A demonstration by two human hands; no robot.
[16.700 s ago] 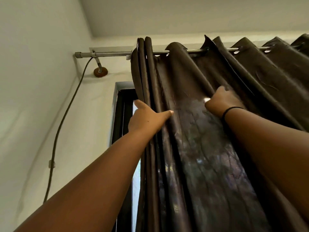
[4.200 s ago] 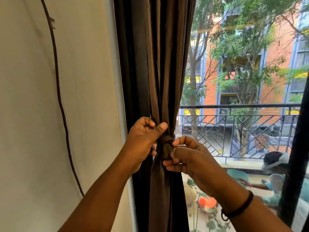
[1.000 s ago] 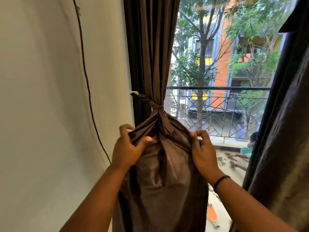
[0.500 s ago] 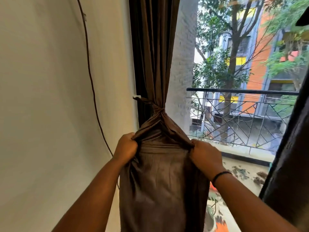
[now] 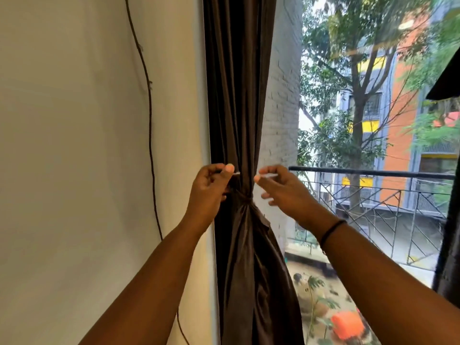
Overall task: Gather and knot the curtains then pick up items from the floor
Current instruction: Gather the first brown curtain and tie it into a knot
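head view: looked at a dark brown curtain hanging by the pale wall, at the left edge of the window. bunched tight and tied in a knot about halfway down, then puffed out wider below it. left hand up at the left side of the knot, thumb and finger pinched on a thin pale bit, too small to name. right hand just right of the knot, fingers half curled, thumb and finger pinched near another pale sliver; could not tell what was held. black band on the right wrist. thin dark cord running down the wall, left of the curtain. far off through the glass, a black railing, green trees and an orange building.
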